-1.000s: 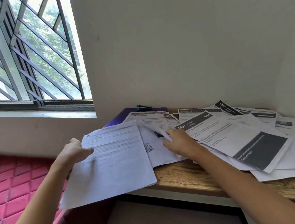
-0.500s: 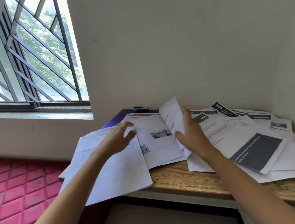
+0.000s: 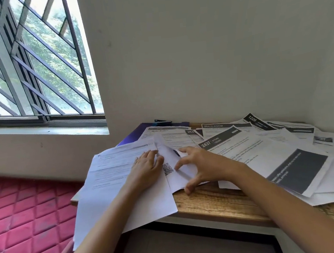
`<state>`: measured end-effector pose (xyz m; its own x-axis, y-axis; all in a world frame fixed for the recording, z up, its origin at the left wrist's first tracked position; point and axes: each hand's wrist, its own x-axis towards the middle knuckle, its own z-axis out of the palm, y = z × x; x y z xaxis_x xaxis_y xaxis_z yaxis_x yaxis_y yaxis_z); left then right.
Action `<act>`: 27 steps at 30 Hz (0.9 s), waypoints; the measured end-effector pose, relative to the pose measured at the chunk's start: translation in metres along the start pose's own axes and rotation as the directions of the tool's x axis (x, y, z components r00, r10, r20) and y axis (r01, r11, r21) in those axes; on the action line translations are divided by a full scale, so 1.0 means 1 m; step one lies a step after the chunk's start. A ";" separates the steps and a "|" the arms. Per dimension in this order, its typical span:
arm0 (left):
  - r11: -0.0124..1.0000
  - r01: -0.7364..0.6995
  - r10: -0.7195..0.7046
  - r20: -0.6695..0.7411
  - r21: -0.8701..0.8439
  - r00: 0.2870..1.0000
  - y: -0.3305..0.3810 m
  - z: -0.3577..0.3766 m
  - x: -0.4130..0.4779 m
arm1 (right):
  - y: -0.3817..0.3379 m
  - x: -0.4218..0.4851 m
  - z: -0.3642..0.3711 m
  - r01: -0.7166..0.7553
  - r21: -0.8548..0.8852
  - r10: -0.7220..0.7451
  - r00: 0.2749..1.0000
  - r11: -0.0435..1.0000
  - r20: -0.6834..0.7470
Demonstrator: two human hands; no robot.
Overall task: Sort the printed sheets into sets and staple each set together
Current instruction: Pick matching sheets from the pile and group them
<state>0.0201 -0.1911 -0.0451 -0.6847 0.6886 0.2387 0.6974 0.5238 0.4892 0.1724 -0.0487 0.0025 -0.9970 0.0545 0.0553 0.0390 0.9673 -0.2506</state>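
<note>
Your right hand (image 3: 203, 168) is spreading its fingers over the QR-code sheet (image 3: 168, 169), just right of your flat-fingered left hand (image 3: 147, 168).

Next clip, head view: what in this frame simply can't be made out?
1. Head view: the dark object by the wall is small and half hidden behind sheets; unclear whether it is a stapler.
2. The purple folder: mostly covered by sheets.
3. The sheet with the square code: partly covered by the left hand and right hand.
4. Body text on all sheets: too small, blurred.
</note>
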 end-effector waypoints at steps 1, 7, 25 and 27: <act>1.000 0.009 -0.009 -0.004 0.003 1.000 0.000 0.001 0.000 | -0.001 0.000 -0.002 0.019 -0.011 -0.019 1.000 1.000 0.011; 0.997 0.027 -0.030 -0.034 -0.079 0.999 0.001 -0.001 0.000 | 0.000 -0.005 -0.003 0.179 -0.283 -0.210 0.974 0.942 -0.082; 0.958 0.029 -0.065 -0.119 -0.287 0.991 0.000 -0.007 -0.002 | 0.062 -0.019 -0.024 -0.244 0.484 0.542 0.403 0.840 -0.738; 0.960 0.023 -0.059 -0.119 -0.278 0.991 0.000 -0.008 -0.002 | 0.066 -0.021 -0.027 -0.253 0.520 0.578 0.383 0.816 -0.721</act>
<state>0.0201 -0.1967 -0.0391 -0.7447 0.5923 0.3075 0.5947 0.3797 0.7087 0.1978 0.0208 0.0107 -0.3112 0.7582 0.5730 0.2491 0.6469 -0.7207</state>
